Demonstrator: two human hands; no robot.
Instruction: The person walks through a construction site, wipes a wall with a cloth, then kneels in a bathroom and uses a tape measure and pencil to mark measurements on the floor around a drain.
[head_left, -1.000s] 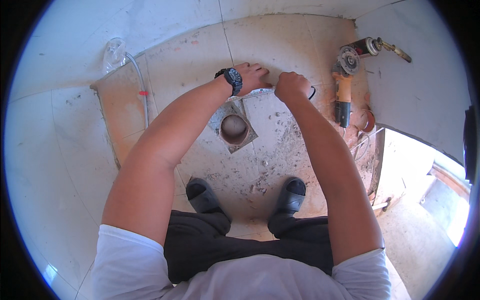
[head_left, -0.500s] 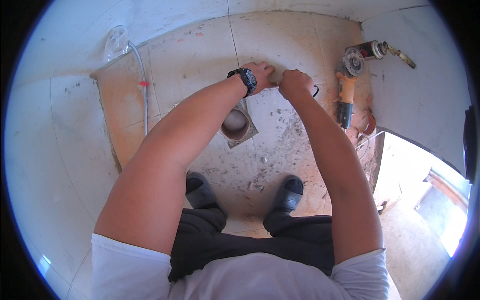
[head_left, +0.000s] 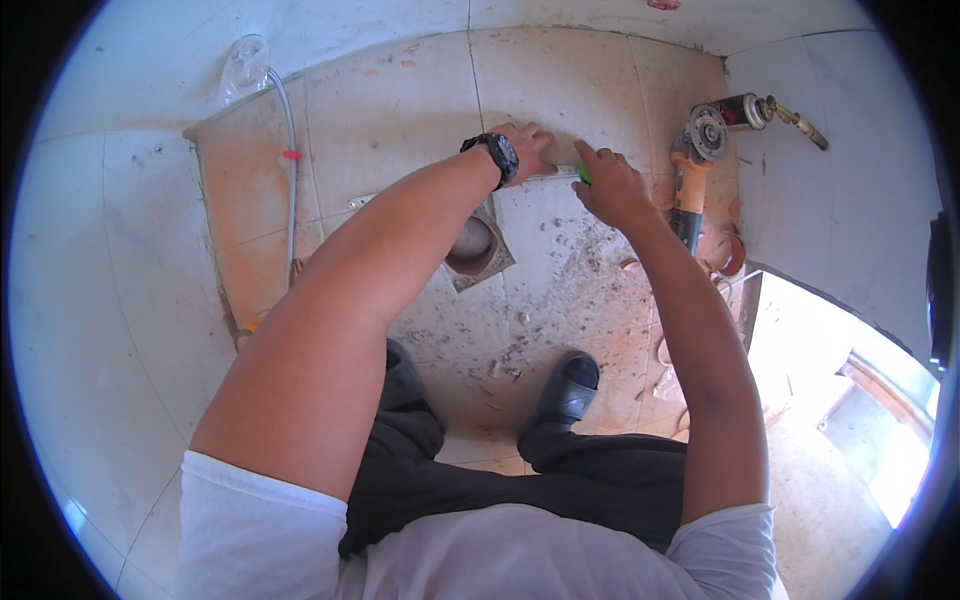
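Note:
My left hand, with a black watch on its wrist, lies on the tiled floor with its fingers spread. Its fingertips reach to a thin, pale metal strip that runs along a tile edge. On the strip's right end, my right hand closes thumb and fingers around a small bright green object. Most of that object is hidden, so its kind is unclear. Just nearer than my left wrist is a round drain hole in a square cut-out, partly behind my left forearm.
An orange angle grinder lies to the right, beside a gas canister with a torch head. A grey hose with a red band runs down the left. Debris is scattered over the tiles. My sandalled feet stand nearer.
My right hand has loosened from a tight fist, its fingers now straighter, and the green object shows. My left hand stays almost in place. The view has shifted slightly.

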